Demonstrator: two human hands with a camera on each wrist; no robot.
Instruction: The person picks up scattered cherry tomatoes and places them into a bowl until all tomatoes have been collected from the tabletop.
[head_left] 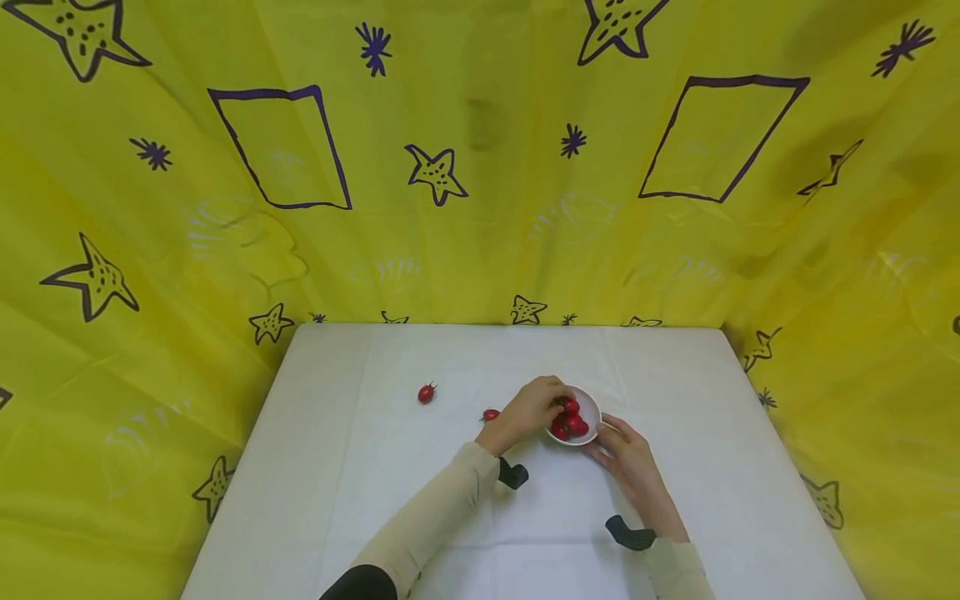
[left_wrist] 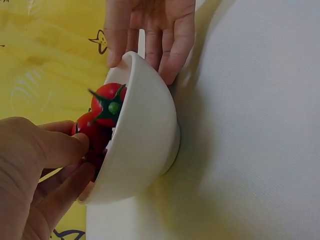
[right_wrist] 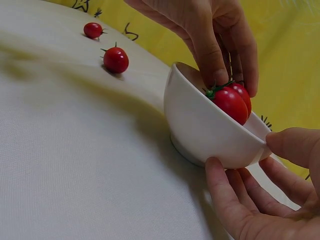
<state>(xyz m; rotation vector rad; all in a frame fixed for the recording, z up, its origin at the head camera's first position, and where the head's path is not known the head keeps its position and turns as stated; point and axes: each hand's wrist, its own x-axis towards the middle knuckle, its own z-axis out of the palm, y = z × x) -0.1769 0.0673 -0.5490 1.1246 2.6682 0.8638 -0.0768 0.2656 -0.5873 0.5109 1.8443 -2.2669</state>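
The right hand (head_left: pixel 626 458) is cupping the white bowl (head_left: pixel 588 412) steady while the left hand (head_left: pixel 528 410) is pinching a tomato (right_wrist: pixel 230 102) inside it.

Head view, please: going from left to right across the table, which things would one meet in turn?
Lone cherry tomato → second cherry tomato → left hand → white bowl holding tomatoes → right hand.

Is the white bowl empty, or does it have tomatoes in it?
Not empty. The white bowl holds several red cherry tomatoes; the left hand reaches into it, and the right hand steadies its side.
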